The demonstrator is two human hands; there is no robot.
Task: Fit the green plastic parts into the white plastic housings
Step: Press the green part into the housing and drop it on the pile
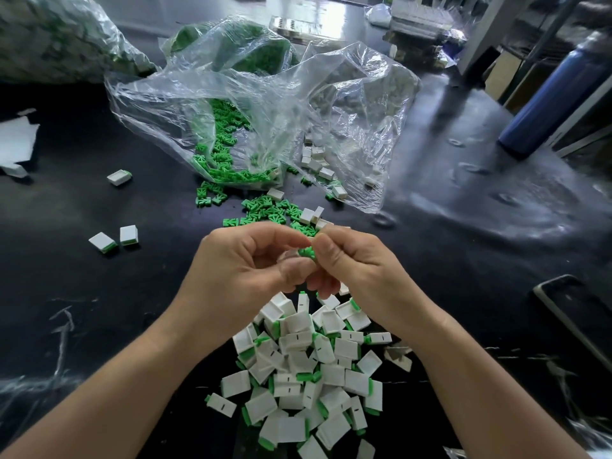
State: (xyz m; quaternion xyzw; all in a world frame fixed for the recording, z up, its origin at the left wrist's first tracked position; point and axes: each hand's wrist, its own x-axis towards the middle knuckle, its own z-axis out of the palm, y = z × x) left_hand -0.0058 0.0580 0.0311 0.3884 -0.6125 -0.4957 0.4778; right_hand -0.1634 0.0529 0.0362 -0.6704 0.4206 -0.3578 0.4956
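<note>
Black table (99,309) fills the view, shiny on the right side. On its far part lies a big clear bag (331,94), and green bits (225,154) spill out of its open mouth toward the person. Close to the person sits a heap of white boxes (298,376), many with green showing at one end. Both hands are held up just above this heap, touching each other. The left hand (245,270) has its fingers curled, with something pale between finger and thumb. It is too hidden to tell what it is. The right hand (354,270) pinches one green piece (306,251) with its fingertips, right between the two hands. A blue bottle (546,97) stands far right.
</note>
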